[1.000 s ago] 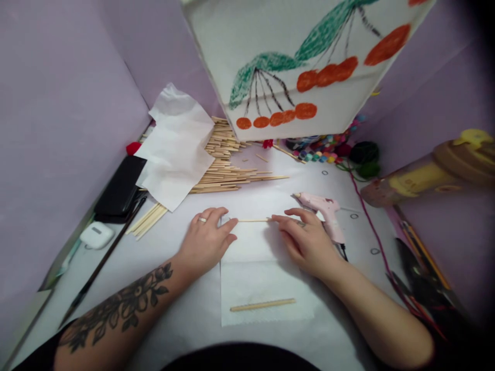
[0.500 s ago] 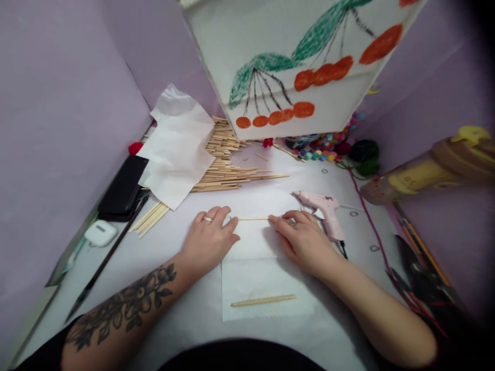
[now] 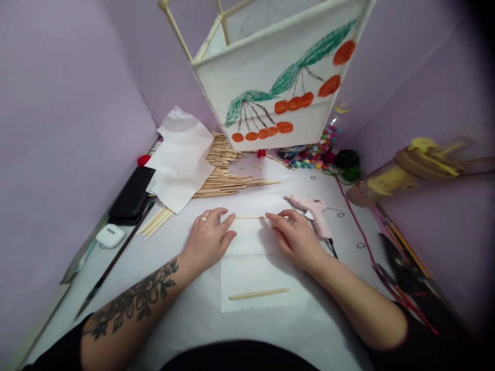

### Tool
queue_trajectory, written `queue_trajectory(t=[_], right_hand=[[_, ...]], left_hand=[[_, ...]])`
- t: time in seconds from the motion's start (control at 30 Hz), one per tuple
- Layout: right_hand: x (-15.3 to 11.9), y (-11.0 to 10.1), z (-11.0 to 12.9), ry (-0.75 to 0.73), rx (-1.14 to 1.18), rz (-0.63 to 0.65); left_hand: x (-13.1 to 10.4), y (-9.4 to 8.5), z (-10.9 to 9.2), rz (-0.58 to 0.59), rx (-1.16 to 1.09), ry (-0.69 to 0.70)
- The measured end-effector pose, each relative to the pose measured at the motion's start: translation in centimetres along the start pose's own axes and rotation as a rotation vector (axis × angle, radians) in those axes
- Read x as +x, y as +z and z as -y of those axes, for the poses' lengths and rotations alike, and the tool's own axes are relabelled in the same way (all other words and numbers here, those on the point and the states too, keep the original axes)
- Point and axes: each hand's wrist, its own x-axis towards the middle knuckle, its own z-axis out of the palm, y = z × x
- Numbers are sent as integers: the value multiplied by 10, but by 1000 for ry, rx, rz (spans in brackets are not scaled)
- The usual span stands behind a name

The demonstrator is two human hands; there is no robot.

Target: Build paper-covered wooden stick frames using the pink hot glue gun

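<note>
A thin wooden stick (image 3: 250, 217) lies along the far edge of a white paper sheet (image 3: 255, 268). My left hand (image 3: 209, 234) rests at its left end, index fingertip on it, thumb and fingers apart. At the right end, my right hand (image 3: 296, 237) touches the stick with its index fingertip, the other fingers loosely bent. Neither hand is wrapped round anything. A second stick (image 3: 259, 293) lies across the near part of the paper. Just beyond my right hand is a pink glue gun (image 3: 315, 211).
A white box with painted cherries (image 3: 286, 93) hangs above the back. Behind are piled sticks (image 3: 228, 180) and crumpled paper (image 3: 180, 159). A black case (image 3: 131, 196), earbud case (image 3: 111, 235) and brush (image 3: 116, 260) lie left; a tumbler (image 3: 398, 172) and scissors (image 3: 406, 299) are right.
The camera view has shifted, showing more of the hanging box's top frame. Both hands remain at the ends of the far stick, with the fingers slightly more spread.
</note>
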Motion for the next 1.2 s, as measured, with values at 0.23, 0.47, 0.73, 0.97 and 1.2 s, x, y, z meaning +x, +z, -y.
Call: queue_trajectory(t=[0.23, 0.47, 0.73, 0.97, 1.2], right_hand=[[6, 8, 10, -81, -30, 163], [8, 12, 9, -130, -42, 238], [9, 13, 12, -125, -71, 265], [5, 11, 6, -73, -2, 149], [4, 8, 4, -44, -42, 121]], left_hand=[[2, 0, -3, -18, -36, 20], [5, 8, -7, 100, 12, 27], [6, 12, -8, 179, 61, 6], [7, 12, -8, 181, 106, 12], [4, 12, -9, 167, 108, 28]])
